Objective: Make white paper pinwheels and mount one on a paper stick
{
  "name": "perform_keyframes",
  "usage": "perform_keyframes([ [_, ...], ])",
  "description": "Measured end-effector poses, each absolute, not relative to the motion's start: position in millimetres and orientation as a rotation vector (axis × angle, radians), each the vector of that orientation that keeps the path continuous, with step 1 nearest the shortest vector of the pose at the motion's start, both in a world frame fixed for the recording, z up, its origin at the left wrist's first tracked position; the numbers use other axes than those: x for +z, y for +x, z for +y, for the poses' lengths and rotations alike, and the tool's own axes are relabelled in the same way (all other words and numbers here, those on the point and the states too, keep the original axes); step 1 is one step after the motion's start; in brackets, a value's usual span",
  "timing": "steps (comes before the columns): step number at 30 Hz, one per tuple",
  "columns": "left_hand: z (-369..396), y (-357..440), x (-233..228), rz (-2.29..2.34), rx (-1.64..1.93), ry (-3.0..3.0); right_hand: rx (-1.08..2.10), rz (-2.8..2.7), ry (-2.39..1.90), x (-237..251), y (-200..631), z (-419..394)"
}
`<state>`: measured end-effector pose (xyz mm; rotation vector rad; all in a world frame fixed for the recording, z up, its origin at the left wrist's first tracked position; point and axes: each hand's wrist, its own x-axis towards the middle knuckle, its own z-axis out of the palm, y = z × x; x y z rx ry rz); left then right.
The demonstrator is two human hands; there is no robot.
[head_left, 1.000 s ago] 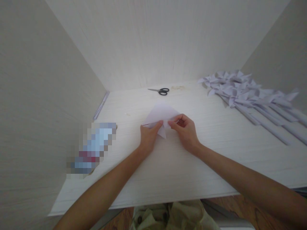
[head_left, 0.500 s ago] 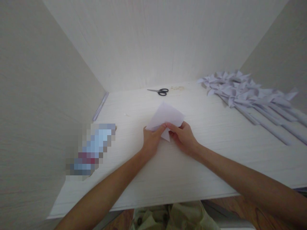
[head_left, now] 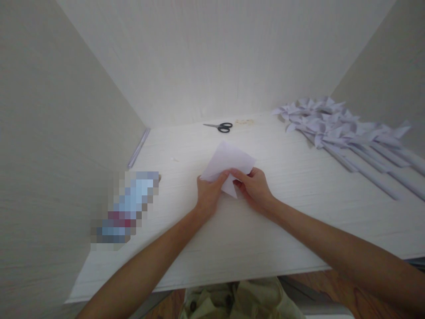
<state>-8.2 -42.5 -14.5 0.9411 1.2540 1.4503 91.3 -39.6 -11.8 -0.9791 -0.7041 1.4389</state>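
Observation:
Between my hands is a white sheet of paper (head_left: 228, 156), roughly square and turned cornerwise, with a pointed flap hanging on the near side. My left hand (head_left: 210, 190) grips its left part, the thumb pressed on top near the middle. On the other side my right hand (head_left: 255, 186) pinches the paper, its thumb tip almost meeting the left one. The fingers beneath the sheet are mostly hidden. Beyond the paper lie black-handled scissors (head_left: 223, 127), blades pointing left.
Several white paper pinwheels (head_left: 332, 124) on rolled paper sticks are heaped at the right. Thin rolled paper sticks (head_left: 138, 148) lean along the left wall. A pixelated blue-and-red object (head_left: 128, 208) lies at the left. Walls enclose the white table (head_left: 186, 261) on three sides.
The hands stay almost in place, both still on the paper. The near flap's tip has shifted very slightly toward me. The whole view has drifted a little.

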Motion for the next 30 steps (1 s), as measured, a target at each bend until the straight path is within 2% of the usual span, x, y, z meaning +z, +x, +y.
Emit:
perform_keyframes([
  [3,-40.9,-15.0,-12.6,1.141,1.39,0.906,1.469,-0.752,-0.99,-12.0,100.8,-31.7],
  [7,-36.3,-31.2,-3.3,0.87,1.152,0.883,1.702,-0.995,-0.965,-8.3,122.7,-19.1],
  [12,-31.9,-42.3,6.3,0.874,0.883,0.911,1.972,-1.283,-1.051,0.5,140.2,-15.0],
  [24,-32.8,-50.1,13.2,0.975,0.415,1.252,1.868,-1.829,-1.116,10.5,145.1,-18.2],
  [30,-42.0,-40.2,13.1,1.175,0.438,1.405,1.791,-1.951,-1.17,13.3,140.8,-19.7],
])
